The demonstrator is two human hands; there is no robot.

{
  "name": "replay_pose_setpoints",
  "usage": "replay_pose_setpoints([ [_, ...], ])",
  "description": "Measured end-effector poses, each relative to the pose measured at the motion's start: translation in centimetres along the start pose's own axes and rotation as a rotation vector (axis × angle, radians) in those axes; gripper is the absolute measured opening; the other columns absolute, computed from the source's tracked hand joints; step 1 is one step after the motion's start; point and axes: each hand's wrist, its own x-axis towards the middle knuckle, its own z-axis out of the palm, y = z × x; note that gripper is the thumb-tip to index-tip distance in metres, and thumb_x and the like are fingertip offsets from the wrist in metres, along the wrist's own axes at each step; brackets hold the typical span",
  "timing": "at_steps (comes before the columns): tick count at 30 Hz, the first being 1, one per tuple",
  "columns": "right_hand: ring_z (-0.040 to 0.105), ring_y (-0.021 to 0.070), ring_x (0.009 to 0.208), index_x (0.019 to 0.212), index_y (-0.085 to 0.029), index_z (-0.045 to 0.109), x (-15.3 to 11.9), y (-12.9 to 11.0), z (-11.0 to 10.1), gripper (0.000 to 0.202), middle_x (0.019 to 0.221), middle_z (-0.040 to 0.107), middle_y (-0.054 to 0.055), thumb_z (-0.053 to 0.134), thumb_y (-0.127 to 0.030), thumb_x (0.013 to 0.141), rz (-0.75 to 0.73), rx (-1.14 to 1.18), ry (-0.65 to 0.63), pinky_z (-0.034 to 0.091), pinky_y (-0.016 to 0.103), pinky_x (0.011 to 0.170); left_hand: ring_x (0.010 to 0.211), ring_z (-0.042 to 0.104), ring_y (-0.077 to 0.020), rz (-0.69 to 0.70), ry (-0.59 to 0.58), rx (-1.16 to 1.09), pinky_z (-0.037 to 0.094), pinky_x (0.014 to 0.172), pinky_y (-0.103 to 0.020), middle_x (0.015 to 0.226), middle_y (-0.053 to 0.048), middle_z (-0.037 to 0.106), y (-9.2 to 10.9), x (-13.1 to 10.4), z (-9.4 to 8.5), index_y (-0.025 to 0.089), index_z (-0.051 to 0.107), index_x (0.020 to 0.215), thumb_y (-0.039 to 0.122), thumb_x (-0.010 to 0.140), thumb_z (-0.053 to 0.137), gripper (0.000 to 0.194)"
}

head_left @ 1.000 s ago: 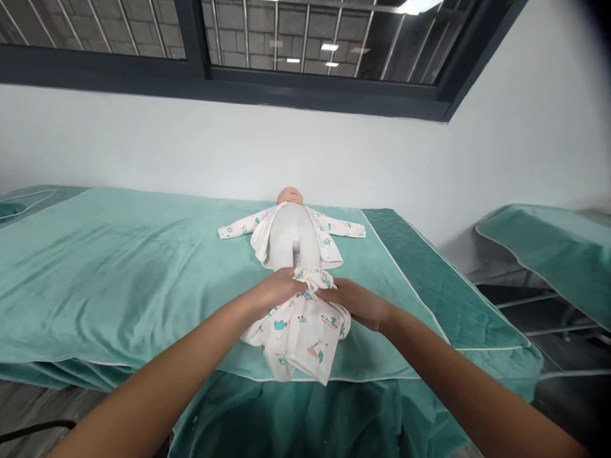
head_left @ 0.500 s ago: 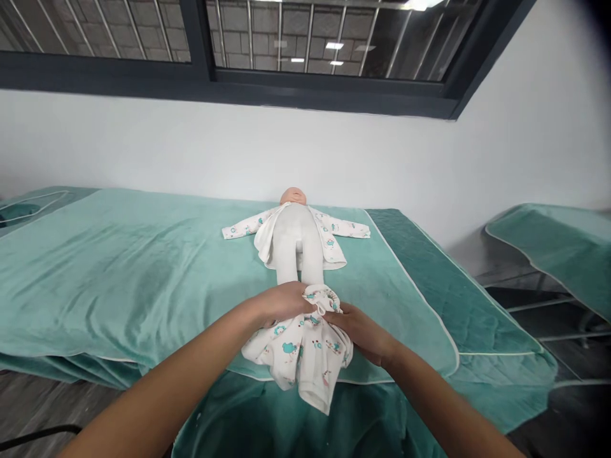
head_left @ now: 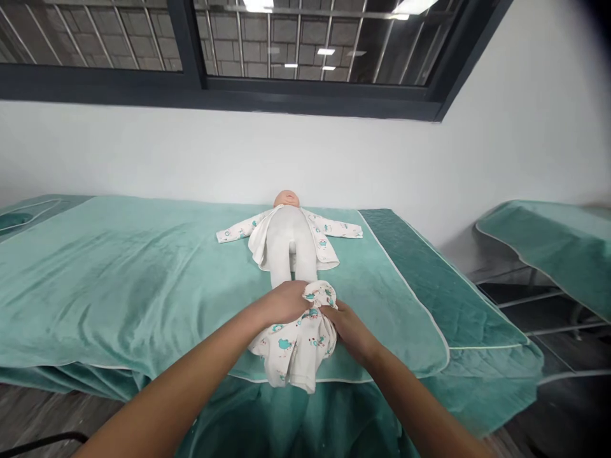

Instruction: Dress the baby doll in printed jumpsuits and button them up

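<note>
- Left hand (head_left: 286, 302) closed on bunched patterned baby trousers (head_left: 298, 337), at the doll's feet.
- Right hand (head_left: 347, 324) gripping the same trousers from the other side.
- Baby doll (head_left: 291, 238) lying face up on a green towel (head_left: 119, 280), in an open patterned top (head_left: 327, 238).

This looks like a care-training room: several padded beds (head_left: 119, 273) draped in teal towelling stand along a plain white wall (head_left: 305, 152), a baby manikin (head_left: 289, 235) lies on one, and a dark-framed interior window (head_left: 229, 51) shows a block-walled hall.
</note>
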Motion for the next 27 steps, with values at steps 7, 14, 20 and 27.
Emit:
replay_pose_setpoints([
  [7,0.068,0.0283,0.090,0.116,-0.019,0.063,1.4,0.2,0.6,0.048,0.098,0.075,0.008,0.069,-0.043,0.075,-0.119,0.215,0.053,0.052,0.036,0.074,0.085,0.067,-0.0228,-0.121,0.016,-0.525,0.049,0.070,-0.029,0.094,-0.007,0.074,-0.9,0.6,-0.2,0.015,0.070,0.100,0.036,0.078,0.068,0.030],
  [14,0.065,0.0247,0.086,0.102,-0.021,0.063,3.6,-0.8,0.9,0.034,0.101,0.072,0.007,0.066,-0.044,0.076,-0.280,0.174,0.276,0.052,0.037,0.077,0.088,0.069,-0.0225,-0.064,0.034,-0.900,0.053,0.079,-0.032,0.099,-0.009,0.073,-2.7,2.0,-1.0,0.017,0.065,0.113,0.040,0.066,0.084,0.055],
  [20,0.061,0.0263,0.100,0.101,-0.018,0.065,7.1,-2.0,0.4,0.030,0.111,0.070,0.008,0.061,-0.038,0.078,-0.391,-0.020,0.366,0.048,0.039,0.090,0.084,0.064,-0.0177,0.067,0.241,-0.834,0.049,0.077,-0.028,0.094,-0.002,0.068,-4.2,3.7,-2.1,0.018,0.064,0.105,0.034,0.068,0.081,0.043],
  [27,0.059,0.0270,0.114,0.108,-0.018,0.067,12.7,-3.3,-1.0,0.035,0.121,0.069,0.008,0.054,-0.036,0.081,-0.600,-0.221,0.337,0.042,0.040,0.101,0.092,0.059,-0.0181,0.192,0.567,-0.510,0.043,0.083,-0.027,0.094,-0.001,0.064,-4.6,7.5,-3.4,0.017,0.063,0.096,0.030,0.077,0.068,0.023],
])
